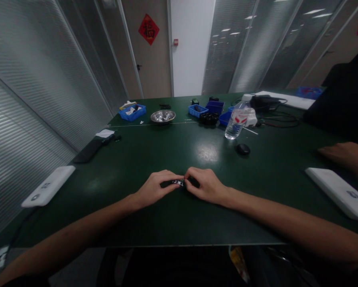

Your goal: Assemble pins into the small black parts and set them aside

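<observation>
- I have the left hand (pixel 156 187) over the worktop (pixel 167 153), its grip closed, thumb and fingers pinching a dark part (pixel 179 183) from the left.
- I have the right hand (pixel 208 185) facing it, its grip closed on the same part's right end, thumb below and bent fingers above.
- The part sits between the two sets of fingertips, near the middle of the worktop's near edge and set in from it; I see pale marks on its face, but the fingers hide much of it, so I can't tell whether it is one piece or two.
- Along the left edge I see a white slab (pixel 49 186), then farther off a black slab (pixel 91 151) with paper (pixel 105 133) by its far end.
- Toward the far left corner there is a blue tray (pixel 133 113) with pale bits in it; to its right, near the far edge, a metal bowl (pixel 163 116) holds more small pieces.
- Right of the bowl I find a second blue tray (pixel 197 111), with a black cluster (pixel 209 118) just beside it.
- A clear bottle (pixel 238 120) stands right of these, and a mouse (pixel 242 149) lies just on its near side.
- By the right edge I see another white slab (pixel 340 193), with a co-worker's hand (pixel 348 156) on the worktop just beyond it.
</observation>
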The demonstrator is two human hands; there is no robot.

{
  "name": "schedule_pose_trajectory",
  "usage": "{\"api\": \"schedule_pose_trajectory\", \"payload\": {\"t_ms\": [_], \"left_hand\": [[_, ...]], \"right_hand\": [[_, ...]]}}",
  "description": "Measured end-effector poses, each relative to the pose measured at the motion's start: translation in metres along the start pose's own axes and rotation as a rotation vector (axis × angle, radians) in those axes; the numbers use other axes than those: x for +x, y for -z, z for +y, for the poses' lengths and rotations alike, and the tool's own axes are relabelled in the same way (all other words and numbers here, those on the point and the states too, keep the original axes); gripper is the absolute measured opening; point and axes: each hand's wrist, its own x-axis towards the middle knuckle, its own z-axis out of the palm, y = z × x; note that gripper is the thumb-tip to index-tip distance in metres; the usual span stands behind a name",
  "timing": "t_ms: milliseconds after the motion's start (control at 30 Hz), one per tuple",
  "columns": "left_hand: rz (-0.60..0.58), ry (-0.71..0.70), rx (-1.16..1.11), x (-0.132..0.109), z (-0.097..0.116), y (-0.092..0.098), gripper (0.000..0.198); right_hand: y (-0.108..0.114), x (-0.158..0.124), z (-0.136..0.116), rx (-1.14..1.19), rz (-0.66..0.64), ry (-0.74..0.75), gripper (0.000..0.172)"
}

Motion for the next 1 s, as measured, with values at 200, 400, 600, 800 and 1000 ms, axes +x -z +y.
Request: {"api": "schedule_pose_trajectory", "payload": {"t_ms": [200, 400, 600, 800, 1000], "left_hand": [[-0.031, 0.036, 0.125, 0.0, -0.004, 0.0, 0.036], [-0.055, 0.047, 0.193, 0.001, -0.002, -0.001, 0.041], [-0.088, 0.034, 0.305, 0.001, 0.001, -0.004, 0.043], [-0.098, 0.109, 0.328, -0.001, -0.002, -0.003, 0.043], [-0.054, 0.138, 0.329, -0.004, -0.007, -0.003, 0.055]], "right_hand": [[0.001, 0.002, 0.005, -0.06, -0.051, -0.01, 0.009], [0.0, 0.003, 0.006, -0.103, -0.049, -0.027, 0.008], [0.0, 0.004, 0.013, -0.252, -0.054, -0.07, 0.01], [0.006, 0.006, 0.021, -0.323, -0.064, -0.141, 0.01], [0.008, 0.007, 0.025, -0.388, -0.039, -0.196, 0.011]]}}
